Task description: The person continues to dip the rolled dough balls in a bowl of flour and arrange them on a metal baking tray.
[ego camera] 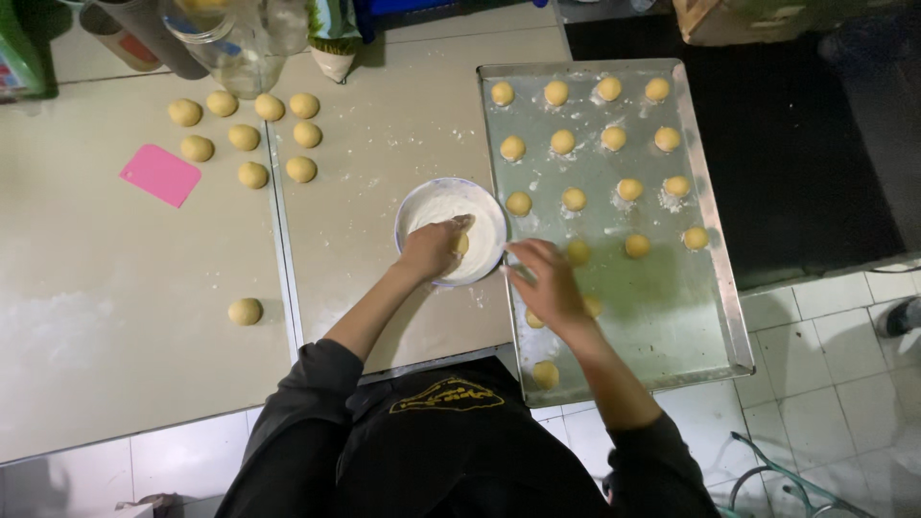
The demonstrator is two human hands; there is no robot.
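My left hand (pixel 432 247) is inside a white bowl of flour (pixel 483 206), closed around a yellow dough ball (pixel 461 244). My right hand (pixel 547 280) hovers over the left part of a metal baking tray (pixel 715 221), fingers spread and holding nothing, just beside a dough ball (pixel 578 251). Several dough balls sit in rows on the tray, with one near the front edge (pixel 546 374).
A cluster of several dough balls (pixel 251 134) lies on the beige table at the back left, with one lone ball (pixel 245 311) nearer me. A pink scraper (pixel 160 175) lies left. Glass jars (pixel 230 38) stand at the back. The tray overhangs the table's right edge above a tiled floor.
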